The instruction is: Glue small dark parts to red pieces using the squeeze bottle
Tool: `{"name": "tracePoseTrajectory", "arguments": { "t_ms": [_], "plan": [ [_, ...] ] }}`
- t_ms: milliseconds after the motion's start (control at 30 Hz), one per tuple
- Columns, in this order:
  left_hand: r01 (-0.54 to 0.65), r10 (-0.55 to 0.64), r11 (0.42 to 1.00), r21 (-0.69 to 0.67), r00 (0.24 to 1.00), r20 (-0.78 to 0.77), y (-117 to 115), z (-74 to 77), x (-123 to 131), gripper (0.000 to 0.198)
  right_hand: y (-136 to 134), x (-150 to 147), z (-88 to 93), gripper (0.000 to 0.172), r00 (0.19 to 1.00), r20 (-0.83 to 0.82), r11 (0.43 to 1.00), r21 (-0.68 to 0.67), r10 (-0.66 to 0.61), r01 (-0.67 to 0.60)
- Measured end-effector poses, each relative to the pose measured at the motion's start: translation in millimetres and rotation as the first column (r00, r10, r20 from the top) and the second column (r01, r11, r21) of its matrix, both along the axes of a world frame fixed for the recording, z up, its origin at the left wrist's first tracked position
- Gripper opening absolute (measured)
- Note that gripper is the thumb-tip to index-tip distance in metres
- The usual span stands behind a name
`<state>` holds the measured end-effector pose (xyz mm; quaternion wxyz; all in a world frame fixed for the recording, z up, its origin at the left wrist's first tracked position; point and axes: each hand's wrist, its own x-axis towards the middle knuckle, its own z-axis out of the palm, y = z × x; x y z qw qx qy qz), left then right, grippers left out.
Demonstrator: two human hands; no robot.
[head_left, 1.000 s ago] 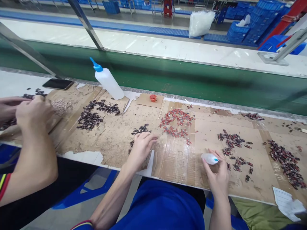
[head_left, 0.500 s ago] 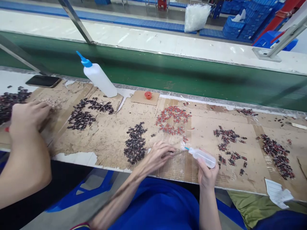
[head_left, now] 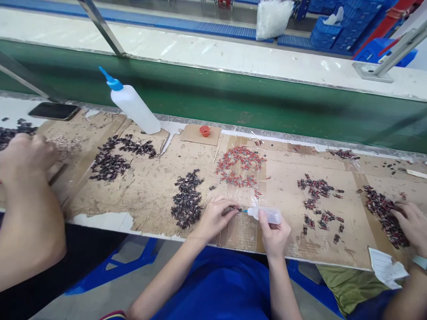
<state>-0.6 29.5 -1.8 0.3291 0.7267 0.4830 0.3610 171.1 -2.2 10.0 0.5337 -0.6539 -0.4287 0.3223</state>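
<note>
My left hand (head_left: 215, 217) pinches a small dark part (head_left: 233, 209) just above the cardboard-covered bench (head_left: 150, 191). My right hand (head_left: 273, 233) grips a small clear squeeze bottle (head_left: 265, 214) lying sideways, its blue nozzle tip touching the part. A heap of dark parts (head_left: 187, 200) lies just left of my left hand. A spread of red parts (head_left: 240, 165) lies beyond both hands. More dark-and-red parts (head_left: 318, 200) are scattered to the right of the bottle.
A big white squeeze bottle with a blue nozzle (head_left: 131, 104) leans at the back left, near a red cap (head_left: 204, 130) and a phone (head_left: 53, 111). A co-worker's hands (head_left: 25, 155) work at the left; another person's hand (head_left: 410, 222) rests on a parts pile at the right. A green conveyor (head_left: 233, 98) runs behind.
My left hand left the dark heap with a part and moved right; my right hand brought the small bottle in, nozzle now on the part. Another person's hand appeared at the right.
</note>
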Motion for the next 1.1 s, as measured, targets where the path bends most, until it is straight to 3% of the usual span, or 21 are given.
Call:
{"name": "tracePoseTrajectory", "arguments": {
  "t_ms": [333,533,800,1000,1100],
  "plan": [
    [-0.008,0.008,1.000,-0.010,1.000,-0.009,0.7,-0.9,0.4,0.007,-0.6,1.1,-4.5,0.029,0.989,0.145,1.000,-0.003,0.020,-0.020],
    [-0.027,0.027,0.999,-0.033,1.000,0.010,1.3,-1.7,0.2,0.006,-3.2,1.3,-6.0,0.030,0.995,0.084,0.999,0.015,-0.045,0.044],
    [-0.033,0.034,0.998,-0.047,0.999,0.020,1.4,-1.8,0.5,0.006,-1.8,0.7,-4.9,0.028,0.996,0.086,1.000,-0.005,0.025,-0.025],
    [-0.044,0.044,0.997,-0.057,0.999,-0.001,1.3,-0.5,1.0,0.005,-0.4,-0.4,-3.1,0.030,0.998,0.048,0.999,-0.011,-0.032,0.032],
    [-0.035,0.034,0.998,-0.052,0.999,-0.006,1.5,-0.5,1.1,0.007,-1.0,2.1,-3.8,0.032,0.991,-0.020,0.991,-0.010,-0.130,0.130]
  ]
}}
